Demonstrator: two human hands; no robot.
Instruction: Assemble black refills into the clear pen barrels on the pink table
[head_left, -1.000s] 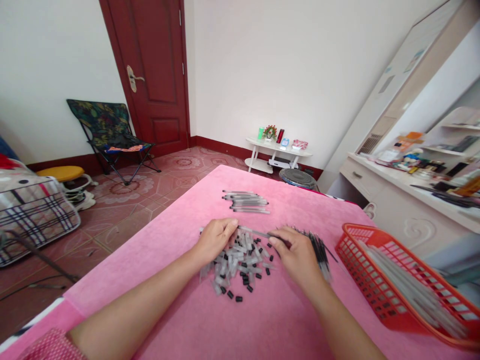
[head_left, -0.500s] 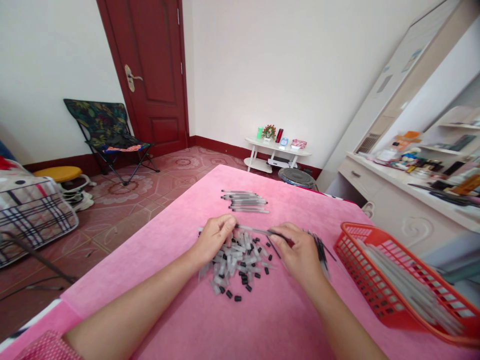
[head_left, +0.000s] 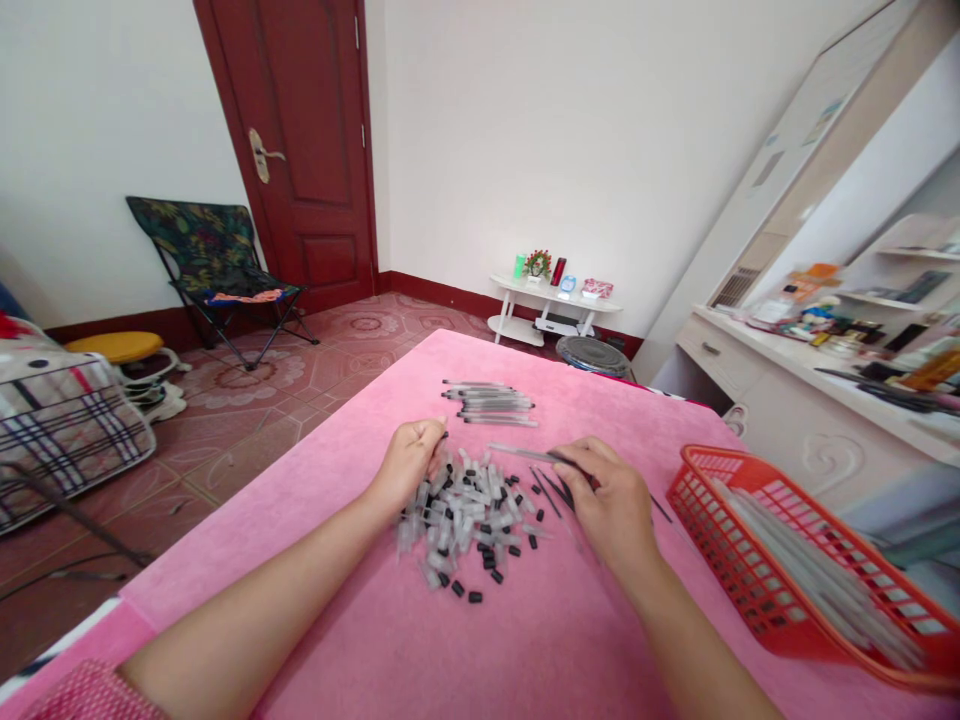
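Observation:
My left hand [head_left: 411,462] is closed in a pinch at the left of the pile, with a small black plug [head_left: 445,434] peeking out at its fingertips. A clear pen barrel [head_left: 517,453] points leftward out of my right hand [head_left: 606,490], whose fingers are closed around its right end. Thin black rods [head_left: 553,490], looking like refills or slim pen parts, lie below and beside that hand, partly hidden by it. Between both hands is a heap of clear pen caps [head_left: 469,510] mixed with small black plugs [head_left: 489,556]. Beyond it, several pens [head_left: 491,402] lie side by side.
A red plastic basket [head_left: 739,575] of clear tubes [head_left: 817,570] stands at the right on the pink table cover [head_left: 360,590]. A cluttered dresser [head_left: 795,420] is farther right. At the back are a low white stand [head_left: 555,292], a folding chair [head_left: 202,250] and a door [head_left: 300,140].
My left hand has moved left and away from the barrel, whose left end is now free. The barrel stays in my right hand, which has shifted slightly right.

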